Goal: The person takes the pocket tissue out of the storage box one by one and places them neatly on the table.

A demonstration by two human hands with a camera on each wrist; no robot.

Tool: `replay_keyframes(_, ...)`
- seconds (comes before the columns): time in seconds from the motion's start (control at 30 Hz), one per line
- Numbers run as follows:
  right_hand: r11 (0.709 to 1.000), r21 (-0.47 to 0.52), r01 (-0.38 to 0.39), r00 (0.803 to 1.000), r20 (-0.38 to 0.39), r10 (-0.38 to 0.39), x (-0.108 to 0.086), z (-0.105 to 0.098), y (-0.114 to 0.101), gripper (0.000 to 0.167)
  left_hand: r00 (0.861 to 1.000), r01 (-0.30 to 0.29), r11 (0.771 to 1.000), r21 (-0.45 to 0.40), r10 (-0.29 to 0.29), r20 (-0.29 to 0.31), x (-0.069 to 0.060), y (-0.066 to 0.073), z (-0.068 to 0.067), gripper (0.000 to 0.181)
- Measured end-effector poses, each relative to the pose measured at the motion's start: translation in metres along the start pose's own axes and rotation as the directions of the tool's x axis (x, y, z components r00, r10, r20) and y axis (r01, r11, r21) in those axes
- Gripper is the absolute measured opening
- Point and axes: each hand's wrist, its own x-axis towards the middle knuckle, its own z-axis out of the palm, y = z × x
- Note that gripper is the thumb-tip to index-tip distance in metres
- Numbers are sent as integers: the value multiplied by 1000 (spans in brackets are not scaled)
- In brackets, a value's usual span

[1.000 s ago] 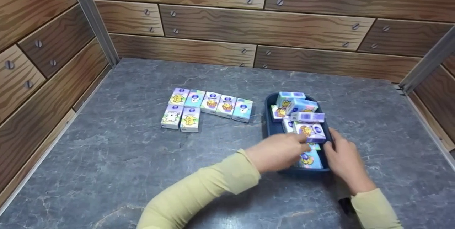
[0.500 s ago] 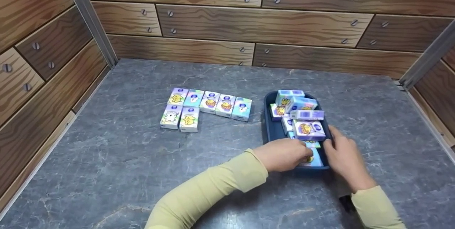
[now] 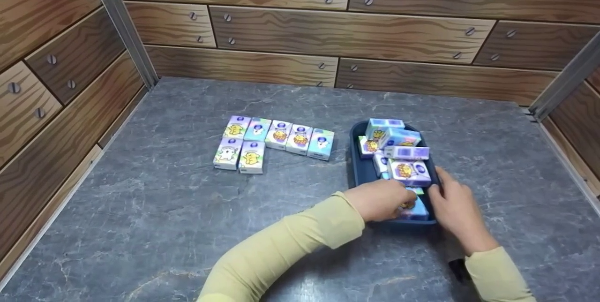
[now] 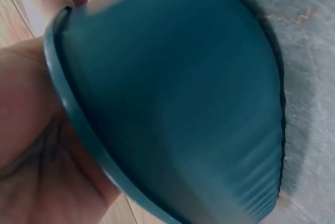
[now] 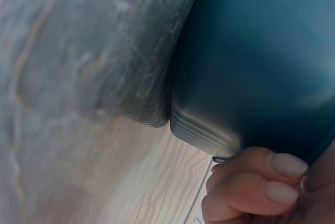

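Over the near end of the dark blue tray [image 3: 354, 166], my left hand [image 3: 379, 199] pinches a light blue box [image 3: 416, 210], its fingertips partly hidden. My right hand [image 3: 457, 208] grips the tray's right rim. Several small cartoon boxes fill the tray; a purple-and-white one [image 3: 409, 172] lies just beyond my left fingers. In the left wrist view the palm of my left hand [image 4: 36, 124] is beside the tray's rim, outside its wall [image 4: 172, 88]. Curled fingers of my right hand [image 5: 256, 185] show against the tray wall [image 5: 251, 62] in the right wrist view.
Left of the tray, several boxes lie face up on the grey marbled table [image 3: 154, 208]: a row, with a white-and-purple box [image 3: 228, 154] and a yellow-figure box [image 3: 251, 157] below its left end. Wood-patterned panels [image 3: 281, 30] enclose the back and sides.
My left hand has moved slightly right and down within the tray, and the light blue box under its fingers has shifted and tilted a little. My right hand has stayed on the rim.
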Motion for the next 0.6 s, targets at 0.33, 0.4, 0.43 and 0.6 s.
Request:
replay_keyframes(0.33,1000,10,-27,999,34,27,0,1,1,54,992,76,996,-40,-71,105,7,-1,-4,30)
replay_keyframes(0.4,1000,9,-27,999,36,26,1,1,1,54,989,97,994,-49,-90,119,7,-2,-3,34)
replay_keyframes(0.43,1000,9,-27,999,37,27,1,0,1,54,987,115,992,-57,-107,124,7,-1,-3,35)
replay_keyframes(0.6,1000,11,-29,999,37,29,1,-2,0,54,978,184,979,-84,-174,115,5,1,1,47)
